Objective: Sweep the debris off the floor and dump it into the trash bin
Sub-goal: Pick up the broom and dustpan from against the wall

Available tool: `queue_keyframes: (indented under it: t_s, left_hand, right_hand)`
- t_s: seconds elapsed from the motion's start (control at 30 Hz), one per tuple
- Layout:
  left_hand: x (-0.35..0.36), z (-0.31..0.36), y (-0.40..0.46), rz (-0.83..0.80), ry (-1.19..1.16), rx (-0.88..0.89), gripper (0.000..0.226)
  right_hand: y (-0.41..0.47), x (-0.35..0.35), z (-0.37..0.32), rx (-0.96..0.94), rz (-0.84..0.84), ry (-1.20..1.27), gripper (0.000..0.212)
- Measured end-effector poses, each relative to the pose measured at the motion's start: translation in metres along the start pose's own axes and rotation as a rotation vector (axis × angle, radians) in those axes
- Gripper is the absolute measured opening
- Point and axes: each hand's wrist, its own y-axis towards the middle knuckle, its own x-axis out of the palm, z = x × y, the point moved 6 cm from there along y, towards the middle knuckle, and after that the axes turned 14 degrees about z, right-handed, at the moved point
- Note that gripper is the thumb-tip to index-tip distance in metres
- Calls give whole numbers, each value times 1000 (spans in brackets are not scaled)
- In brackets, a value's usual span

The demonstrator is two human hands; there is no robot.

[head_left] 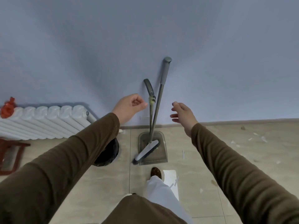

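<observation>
A grey broom (159, 101) and a long-handled grey dustpan (152, 150) lean against the pale blue wall, the broom head resting in the pan. My left hand (131, 105) hovers just left of the dustpan handle (149, 88), fingers loosely curled around nothing. My right hand (182, 113) reaches in from the right of the broom pole, fingers spread, touching nothing. A black-lined trash bin (108, 152) stands on the floor left of the dustpan, half hidden under my left sleeve. White paper scraps (252, 139) lie scattered on the tile at the right.
A white radiator (43, 120) runs along the wall at left with a red bag (8, 108) on top. A dark red stool (9, 154) stands below it. My foot (156, 172) is planted near a white sheet (171, 180) on the floor.
</observation>
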Motion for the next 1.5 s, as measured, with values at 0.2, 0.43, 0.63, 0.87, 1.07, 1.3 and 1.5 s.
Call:
queue_keyframes:
  t_s: [0.2, 0.43, 0.63, 0.87, 1.07, 1.3, 1.5]
  left_hand:
    - [23, 16, 62, -40, 253, 123, 41]
    - [50, 18, 114, -156, 515, 276, 60]
    - [77, -2, 133, -351, 766, 447, 73]
    - [93, -15, 149, -457, 946, 605, 62]
    - [96, -3, 155, -495, 993, 711, 41]
    - [103, -2, 151, -626, 1110, 751, 37]
    - [116, 1, 138, -755, 1227, 721, 48]
  right_hand:
    - [66, 27, -11, 142, -108, 62, 44]
    - [109, 56, -9, 266, -149, 162, 60]
    - [124, 84, -3, 313, -208, 234, 66]
    - [144, 100, 5, 357, -194, 342, 72]
    - [128, 80, 21, 402, -209, 270, 58]
    - [68, 31, 41, 618, -461, 177, 27]
    - [31, -16, 26, 715, -664, 19, 39]
